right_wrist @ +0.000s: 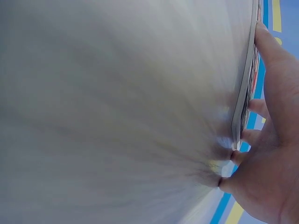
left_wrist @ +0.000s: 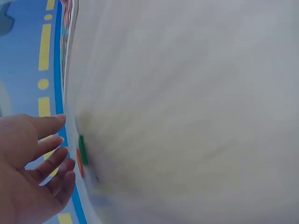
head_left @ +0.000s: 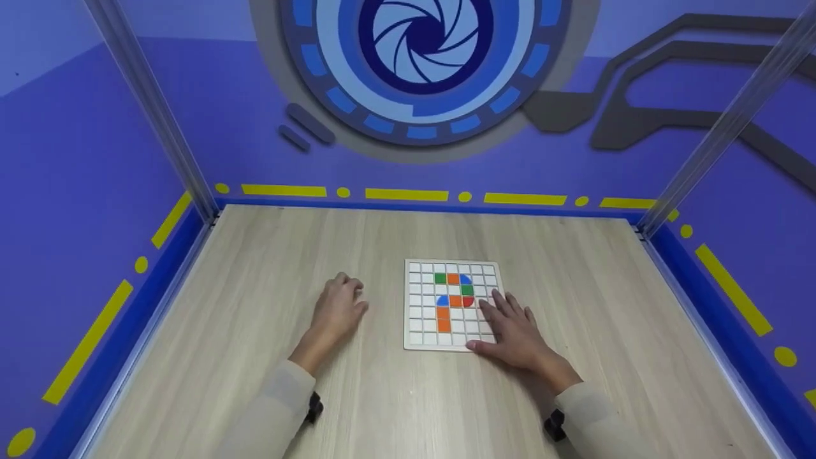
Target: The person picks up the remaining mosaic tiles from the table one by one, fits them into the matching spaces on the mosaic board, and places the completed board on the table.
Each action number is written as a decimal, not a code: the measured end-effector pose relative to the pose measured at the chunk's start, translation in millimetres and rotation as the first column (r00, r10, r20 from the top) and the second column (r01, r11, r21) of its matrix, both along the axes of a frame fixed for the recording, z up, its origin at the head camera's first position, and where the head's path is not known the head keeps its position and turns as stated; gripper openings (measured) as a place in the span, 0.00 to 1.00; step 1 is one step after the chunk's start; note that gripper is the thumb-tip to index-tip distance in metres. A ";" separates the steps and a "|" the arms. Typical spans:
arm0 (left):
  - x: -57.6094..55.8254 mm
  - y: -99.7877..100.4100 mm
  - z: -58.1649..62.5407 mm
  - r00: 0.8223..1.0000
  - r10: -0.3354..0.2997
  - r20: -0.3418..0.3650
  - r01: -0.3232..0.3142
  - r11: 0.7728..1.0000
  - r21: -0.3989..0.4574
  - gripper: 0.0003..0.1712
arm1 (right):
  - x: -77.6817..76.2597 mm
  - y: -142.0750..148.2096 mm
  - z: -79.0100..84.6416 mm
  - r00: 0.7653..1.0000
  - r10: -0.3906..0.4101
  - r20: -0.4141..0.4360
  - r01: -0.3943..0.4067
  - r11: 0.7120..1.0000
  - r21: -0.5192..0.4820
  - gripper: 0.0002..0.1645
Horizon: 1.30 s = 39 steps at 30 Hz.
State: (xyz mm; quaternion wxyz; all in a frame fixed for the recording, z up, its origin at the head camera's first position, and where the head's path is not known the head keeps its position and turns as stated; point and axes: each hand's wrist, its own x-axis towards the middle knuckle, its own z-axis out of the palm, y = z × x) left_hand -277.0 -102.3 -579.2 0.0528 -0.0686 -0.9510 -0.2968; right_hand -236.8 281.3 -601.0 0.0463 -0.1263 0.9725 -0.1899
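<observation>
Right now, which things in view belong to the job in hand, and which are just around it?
Job in hand:
tile board
coloured tiles, in its grid
right hand, touching the board
left hand, off the board

Just around it:
table underneath
patterned wall
corner posts

Both sleeves (head_left: 271, 411) are beige — a black device (head_left: 313, 408) beside each cuff (head_left: 297, 378).
</observation>
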 end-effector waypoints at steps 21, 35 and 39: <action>-5.7 -11.2 0.2 0.999 0.023 0.043 -0.024 0.999 0.029 0.06 | 0.7 2.0 1.0 1.000 -0.001 0.000 0.001 1.000 0.012 0.64; 9.7 76.5 30.1 0.984 -0.174 0.045 0.163 0.968 0.192 0.07 | -2.9 1.8 2.7 1.000 -0.011 0.016 0.011 1.000 0.017 0.65; 13.8 107.5 28.1 0.972 -0.217 0.087 0.196 0.961 0.196 0.06 | -2.0 1.1 1.0 1.000 -0.007 0.020 0.006 1.000 0.019 0.64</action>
